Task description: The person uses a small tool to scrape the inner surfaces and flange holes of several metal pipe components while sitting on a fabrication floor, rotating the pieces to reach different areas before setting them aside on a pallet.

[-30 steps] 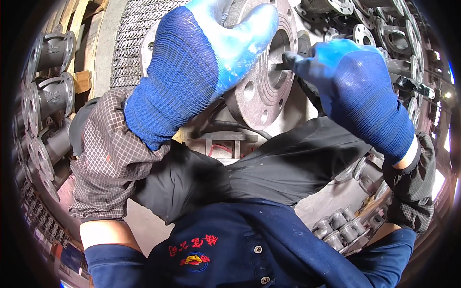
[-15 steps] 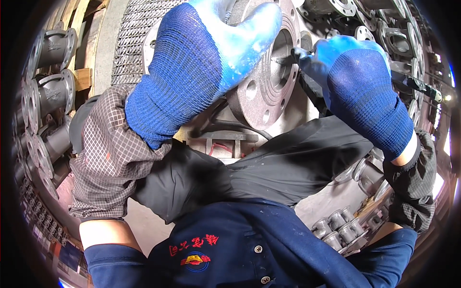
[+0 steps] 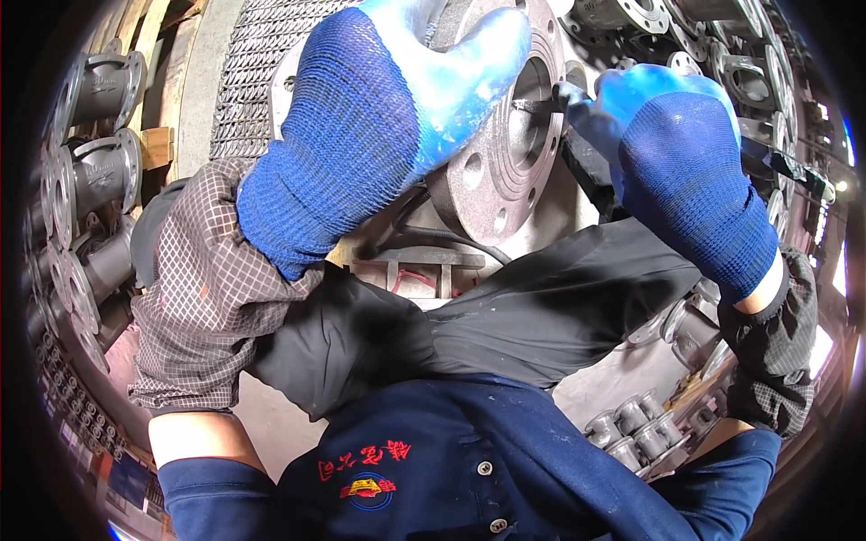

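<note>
A grey cast-metal valve body [image 3: 483, 194] stands upright between my hands, its round flange with bolt holes and a ringed bore facing right. My left hand [image 3: 370, 126], in a blue coated knit glove, grips the casting from the left, thumb stretched along the flange; the fingertips are hidden. My right hand [image 3: 677, 135], gloved alike, is closed around a long, thin, dark scraper-like tool [image 3: 803, 171]. Its metal tip reaches into the bore, while the black-wrapped far end sticks out past the hand on the right. The tool's exact kind is unclear.
Flanged castings [image 3: 104, 171] are stacked at the left, beside wooden pallet boards [image 3: 185, 90]. More castings [image 3: 753, 81] pile up at the far right. A wire mesh [image 3: 262, 81] lies behind my left hand. Below the flange are a dark hose [image 3: 451, 236] and a metal stand [image 3: 433, 259].
My right hand has shifted very slightly to the right, and the tool's tip in the bore has moved a little. My left hand and the casting stay nearly still.
</note>
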A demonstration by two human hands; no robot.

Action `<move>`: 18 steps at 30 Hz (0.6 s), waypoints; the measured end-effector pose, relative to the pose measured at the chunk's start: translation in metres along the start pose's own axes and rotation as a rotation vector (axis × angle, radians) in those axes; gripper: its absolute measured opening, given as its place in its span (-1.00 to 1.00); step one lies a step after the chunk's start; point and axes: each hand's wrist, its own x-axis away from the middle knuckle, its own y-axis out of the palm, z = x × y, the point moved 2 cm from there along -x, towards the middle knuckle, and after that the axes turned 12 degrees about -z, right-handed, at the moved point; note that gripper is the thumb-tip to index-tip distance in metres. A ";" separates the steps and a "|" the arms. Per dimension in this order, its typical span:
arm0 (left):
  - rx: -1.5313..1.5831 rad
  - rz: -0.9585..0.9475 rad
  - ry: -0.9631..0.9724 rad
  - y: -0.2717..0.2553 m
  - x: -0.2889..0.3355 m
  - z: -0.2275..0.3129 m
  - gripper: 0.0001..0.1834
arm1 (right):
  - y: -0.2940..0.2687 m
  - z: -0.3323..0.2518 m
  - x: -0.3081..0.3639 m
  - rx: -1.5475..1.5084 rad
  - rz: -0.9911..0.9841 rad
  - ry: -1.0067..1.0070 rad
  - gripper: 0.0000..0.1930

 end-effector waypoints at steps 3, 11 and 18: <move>0.083 -0.006 -0.042 0.003 -0.001 0.001 -0.53 | -0.006 -0.005 0.001 -0.053 -0.088 0.004 -0.89; 0.074 -0.030 -0.039 -0.005 0.002 0.004 -0.52 | -0.025 0.016 0.013 -0.278 -0.038 0.029 -0.64; -0.100 -0.039 0.005 -0.011 0.000 -0.003 -0.48 | -0.009 0.017 0.039 -0.353 0.013 0.103 -0.50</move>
